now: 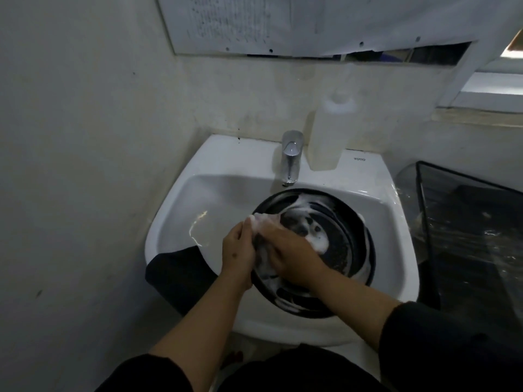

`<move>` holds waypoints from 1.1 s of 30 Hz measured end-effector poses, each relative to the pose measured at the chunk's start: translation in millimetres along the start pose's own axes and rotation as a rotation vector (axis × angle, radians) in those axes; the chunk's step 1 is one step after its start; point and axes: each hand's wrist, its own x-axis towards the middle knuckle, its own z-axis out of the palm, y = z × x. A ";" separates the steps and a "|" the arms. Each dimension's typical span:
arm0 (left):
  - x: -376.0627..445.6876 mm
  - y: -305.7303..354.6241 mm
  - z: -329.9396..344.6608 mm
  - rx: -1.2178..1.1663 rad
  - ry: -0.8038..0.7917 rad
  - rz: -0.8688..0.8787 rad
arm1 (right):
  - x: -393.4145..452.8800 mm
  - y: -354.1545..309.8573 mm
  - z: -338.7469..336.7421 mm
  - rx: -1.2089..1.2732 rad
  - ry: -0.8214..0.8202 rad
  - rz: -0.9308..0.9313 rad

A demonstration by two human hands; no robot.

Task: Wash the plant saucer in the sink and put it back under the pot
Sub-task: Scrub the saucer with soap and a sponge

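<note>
A black plant saucer (pixel 345 222), streaked with white foam, is seen lying in the white sink (pixel 226 193) below the tap (pixel 291 157). Its left rim is gripped by the left hand (pixel 237 250), fingers curled; the right hand (pixel 291 256) is laid inside it, fingers fairly straight, on a soapy cloth (pixel 263 220)

Black round saucer (pixel 348 222) — soapy, tilted — in white sink (pixel 396 222).

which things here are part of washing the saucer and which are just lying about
In use: saucer, soapy; sink; tap; left hand holding the saucer's rim; right hand rubbing foam inside it.

Lying about: white bottle behind the tap; dark cloth over the sink's edge.
</note>
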 end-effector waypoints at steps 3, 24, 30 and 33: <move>-2.6 1.0 0.9 0.092 0.009 0.070 | -3.9 30.9 -2.7 -0.112 0.054 0.152; 1.6 2.1 -5.0 0.087 0.270 0.099 | -45.7 -6.0 -16.9 -0.028 -0.218 0.217; -12.3 -5.3 6.9 0.031 0.121 0.014 | -18.6 11.8 -13.5 0.044 -0.031 0.398; -16.2 -4.5 15.8 0.060 0.082 0.051 | -6.2 25.4 -13.1 -0.137 -0.040 0.402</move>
